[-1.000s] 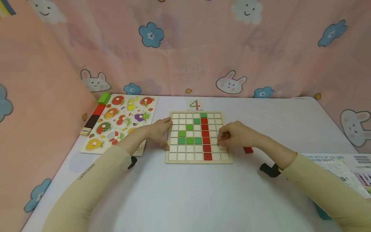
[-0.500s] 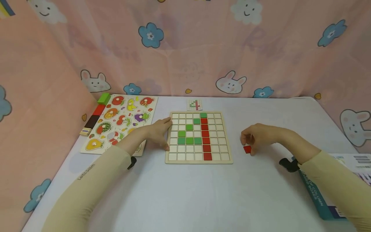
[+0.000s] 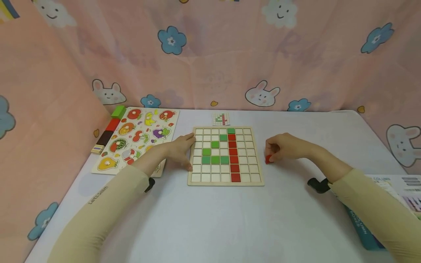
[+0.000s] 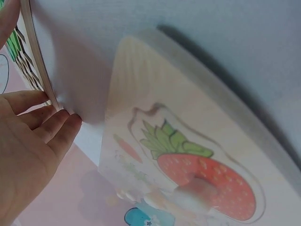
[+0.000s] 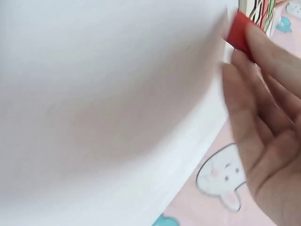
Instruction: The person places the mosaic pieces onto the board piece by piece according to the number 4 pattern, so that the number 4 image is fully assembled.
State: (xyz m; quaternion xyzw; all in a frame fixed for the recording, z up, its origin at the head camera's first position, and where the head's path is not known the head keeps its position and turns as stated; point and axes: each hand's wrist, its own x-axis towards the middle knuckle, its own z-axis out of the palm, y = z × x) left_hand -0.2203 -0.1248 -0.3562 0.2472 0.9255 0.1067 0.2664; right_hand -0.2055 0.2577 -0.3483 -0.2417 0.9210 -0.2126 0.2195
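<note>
A wooden grid board [image 3: 194, 182] lies mid-table, with several green tiles [image 3: 215, 159] in a stepped pattern and a column of red tiles [image 3: 233, 151] in its cells. My left hand [image 3: 179, 151] rests against the board's left edge, fingers fairly straight; the left wrist view shows the fingertips touching that edge. Just right of the board, my right hand [image 3: 285, 147] pinches a red square tile [image 3: 268, 159] between thumb and fingers. The same red tile [image 5: 240, 34] sticks out from the fingertips in the right wrist view, apart from the board.
Left of the board lies a fruit knob puzzle [image 3: 108, 170], beside a row of green, red and dark blocks [image 3: 105, 137]. A small pattern card [image 3: 220, 118] sits behind the board. A teal and white box [image 3: 365, 230] stands at the right, partly under the right sleeve.
The right hand has gone from the board to the red tile on the table at its right, picked it up and moved back leftward with it. The left hand stays put.
</note>
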